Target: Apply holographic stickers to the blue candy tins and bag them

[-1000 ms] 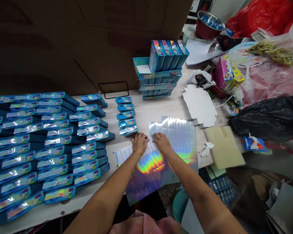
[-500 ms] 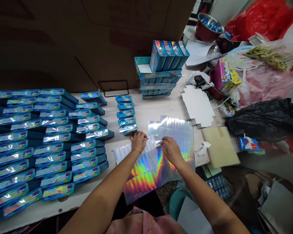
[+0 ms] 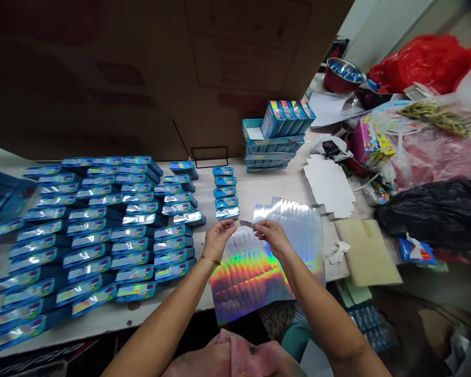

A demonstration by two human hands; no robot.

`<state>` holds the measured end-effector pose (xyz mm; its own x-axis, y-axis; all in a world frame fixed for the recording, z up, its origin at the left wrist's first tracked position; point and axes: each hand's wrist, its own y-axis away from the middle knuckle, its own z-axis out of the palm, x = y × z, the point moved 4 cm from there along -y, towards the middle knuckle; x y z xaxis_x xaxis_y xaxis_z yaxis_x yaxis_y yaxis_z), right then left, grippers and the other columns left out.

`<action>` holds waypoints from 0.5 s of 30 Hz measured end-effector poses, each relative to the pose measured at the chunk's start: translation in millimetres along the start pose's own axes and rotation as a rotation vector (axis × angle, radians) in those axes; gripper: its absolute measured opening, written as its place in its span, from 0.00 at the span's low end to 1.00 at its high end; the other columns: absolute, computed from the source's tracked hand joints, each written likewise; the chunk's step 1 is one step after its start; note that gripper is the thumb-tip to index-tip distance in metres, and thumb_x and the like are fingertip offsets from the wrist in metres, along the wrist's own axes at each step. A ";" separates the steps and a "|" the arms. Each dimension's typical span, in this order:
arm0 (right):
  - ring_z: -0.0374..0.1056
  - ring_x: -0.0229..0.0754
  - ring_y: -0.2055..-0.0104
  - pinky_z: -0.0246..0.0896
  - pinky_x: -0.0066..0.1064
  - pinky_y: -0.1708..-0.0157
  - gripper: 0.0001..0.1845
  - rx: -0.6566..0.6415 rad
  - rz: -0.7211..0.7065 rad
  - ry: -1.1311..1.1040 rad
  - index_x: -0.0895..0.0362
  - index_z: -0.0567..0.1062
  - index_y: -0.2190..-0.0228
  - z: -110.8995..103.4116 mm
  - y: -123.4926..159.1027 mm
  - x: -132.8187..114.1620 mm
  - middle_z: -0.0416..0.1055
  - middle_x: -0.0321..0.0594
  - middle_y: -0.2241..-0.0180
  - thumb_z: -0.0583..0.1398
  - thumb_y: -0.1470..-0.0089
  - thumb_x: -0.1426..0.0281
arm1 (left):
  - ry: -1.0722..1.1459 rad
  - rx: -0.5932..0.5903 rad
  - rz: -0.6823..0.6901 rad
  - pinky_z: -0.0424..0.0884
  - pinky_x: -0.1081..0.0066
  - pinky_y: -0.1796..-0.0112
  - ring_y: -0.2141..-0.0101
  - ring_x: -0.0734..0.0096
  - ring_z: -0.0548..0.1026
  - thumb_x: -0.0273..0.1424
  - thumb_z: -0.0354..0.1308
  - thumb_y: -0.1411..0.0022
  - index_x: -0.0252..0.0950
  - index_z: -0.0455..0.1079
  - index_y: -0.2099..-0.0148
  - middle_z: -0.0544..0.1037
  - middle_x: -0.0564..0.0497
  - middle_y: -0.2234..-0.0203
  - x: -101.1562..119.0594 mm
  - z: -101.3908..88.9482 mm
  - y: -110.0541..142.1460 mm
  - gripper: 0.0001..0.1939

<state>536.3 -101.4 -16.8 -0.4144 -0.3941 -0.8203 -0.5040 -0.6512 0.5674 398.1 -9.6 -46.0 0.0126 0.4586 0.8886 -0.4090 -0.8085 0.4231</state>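
My left hand (image 3: pixel 219 240) and my right hand (image 3: pixel 272 235) are raised just over shiny holographic sheets. Between their pinched fingertips spans a small silvery sticker (image 3: pixel 246 224), one end in each hand. Beneath lies a holographic sticker sheet (image 3: pixel 241 285) with bare white strips near its upper edge. A second holographic sheet (image 3: pixel 304 230) lies partly under it, to the right. Just beyond my left hand stands a short column of blue boxes (image 3: pixel 226 202).
Many blue boxes (image 3: pixel 135 246) stand in rows on the left. At the back, a display tray (image 3: pixel 255 140) holds several more. White card pieces (image 3: pixel 329 183), a yellowish pad (image 3: pixel 369 251) and a black plastic bag (image 3: pixel 435 214) lie on the right. A large cardboard box (image 3: pixel 141 78) stands behind.
My right hand has peeled a sticker off the sheet and drawn it away. My left hand has lifted from the sheet to the sticker's other end. The camera view has swung left.
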 end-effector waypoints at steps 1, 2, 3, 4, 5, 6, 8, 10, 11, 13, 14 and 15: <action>0.60 0.31 0.80 0.52 0.23 0.79 0.12 -0.013 -0.009 0.002 0.59 0.70 0.80 8.4 -2.0 -1.8 0.69 0.34 0.80 0.63 0.69 0.65 | -0.004 0.030 0.012 0.66 0.72 0.68 0.73 0.75 0.70 0.36 0.63 0.62 0.32 0.68 0.68 0.73 0.52 0.75 4.6 -6.9 -3.6 0.18; 0.60 0.31 0.80 0.51 0.23 0.80 0.11 -0.022 -0.027 0.011 0.59 0.70 0.80 16.8 -5.0 -4.0 0.68 0.34 0.80 0.62 0.69 0.65 | -0.009 0.059 0.028 0.65 0.73 0.69 0.74 0.76 0.69 0.36 0.63 0.62 0.32 0.68 0.69 0.73 0.52 0.76 8.8 -14.2 -7.7 0.17; 0.60 0.31 0.80 0.50 0.23 0.80 0.11 -0.024 -0.053 0.027 0.59 0.70 0.80 24.9 -9.1 -6.6 0.68 0.33 0.81 0.62 0.68 0.65 | -0.015 0.085 0.050 0.65 0.73 0.70 0.74 0.76 0.69 0.36 0.63 0.62 0.33 0.68 0.69 0.72 0.53 0.77 12.6 -21.5 -12.2 0.17; 0.59 0.30 0.81 0.50 0.23 0.81 0.11 -0.015 -0.087 0.052 0.59 0.70 0.80 32.6 -14.2 -9.1 0.67 0.33 0.81 0.62 0.67 0.65 | -0.019 0.108 0.076 0.65 0.73 0.70 0.75 0.77 0.69 0.36 0.63 0.62 0.33 0.67 0.68 0.71 0.54 0.78 15.8 -28.6 -16.9 0.17; 0.58 0.31 0.81 0.49 0.23 0.81 0.10 0.002 -0.124 0.084 0.59 0.70 0.80 40.0 -20.4 -11.3 0.66 0.32 0.82 0.61 0.67 0.65 | -0.020 0.131 0.106 0.65 0.74 0.70 0.75 0.77 0.69 0.35 0.63 0.62 0.33 0.67 0.67 0.71 0.54 0.78 18.4 -35.3 -22.0 0.17; 0.58 0.31 0.81 0.50 0.23 0.80 0.10 0.025 -0.163 0.121 0.58 0.70 0.80 46.8 -27.5 -13.2 0.65 0.32 0.83 0.61 0.66 0.64 | -0.021 0.157 0.134 0.65 0.74 0.70 0.75 0.78 0.69 0.35 0.62 0.62 0.33 0.66 0.67 0.70 0.55 0.79 20.5 -41.3 -27.2 0.17; 0.58 0.32 0.80 0.53 0.24 0.78 0.09 0.082 -0.242 0.208 0.58 0.70 0.81 58.6 -43.0 -15.5 0.65 0.31 0.83 0.60 0.64 0.64 | -0.042 0.216 0.174 0.65 0.74 0.71 0.76 0.78 0.68 0.33 0.61 0.61 0.33 0.65 0.66 0.69 0.56 0.79 23.2 -50.3 -38.3 0.17; 0.60 0.34 0.78 0.55 0.25 0.75 0.09 0.134 -0.305 0.315 0.57 0.70 0.81 67.6 -57.9 -16.4 0.66 0.32 0.82 0.59 0.62 0.63 | -0.105 0.277 0.196 0.64 0.75 0.72 0.78 0.78 0.67 0.32 0.59 0.59 0.34 0.64 0.66 0.68 0.57 0.80 26.2 -54.5 -49.6 0.15; 0.61 0.34 0.77 0.55 0.25 0.74 0.09 0.157 -0.327 0.373 0.57 0.70 0.80 71.0 -64.2 -16.8 0.66 0.32 0.81 0.58 0.61 0.63 | -0.156 0.301 0.209 0.64 0.75 0.73 0.78 0.78 0.67 0.32 0.58 0.59 0.34 0.63 0.66 0.67 0.57 0.80 28.5 -54.8 -55.0 0.14; 0.62 0.35 0.76 0.56 0.26 0.74 0.09 0.197 -0.355 0.492 0.56 0.71 0.79 75.4 -73.7 -18.2 0.67 0.33 0.80 0.57 0.59 0.63 | -0.302 0.336 0.248 0.64 0.74 0.73 0.79 0.77 0.66 0.30 0.56 0.56 0.34 0.64 0.66 0.67 0.57 0.81 35.2 -53.0 -64.6 0.12; 0.62 0.36 0.76 0.55 0.26 0.74 0.09 0.215 -0.366 0.551 0.56 0.71 0.79 76.8 -76.7 -19.4 0.68 0.33 0.80 0.56 0.58 0.63 | -0.393 0.347 0.270 0.64 0.73 0.72 0.78 0.76 0.67 0.29 0.55 0.56 0.35 0.64 0.66 0.67 0.57 0.81 38.9 -51.5 -68.4 0.11; 0.62 0.36 0.75 0.55 0.26 0.73 0.09 0.231 -0.376 0.606 0.56 0.71 0.79 77.8 -78.7 -20.9 0.68 0.34 0.79 0.56 0.58 0.64 | -0.490 0.355 0.289 0.64 0.72 0.70 0.78 0.75 0.67 0.29 0.54 0.55 0.35 0.64 0.65 0.68 0.56 0.80 42.2 -50.0 -71.6 0.11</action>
<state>525.7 8.5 -38.8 0.2733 -0.5035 -0.8196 -0.7031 -0.6861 0.1870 382.2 86.1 -47.6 0.3951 0.0526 0.9171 -0.1339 -0.9844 0.1141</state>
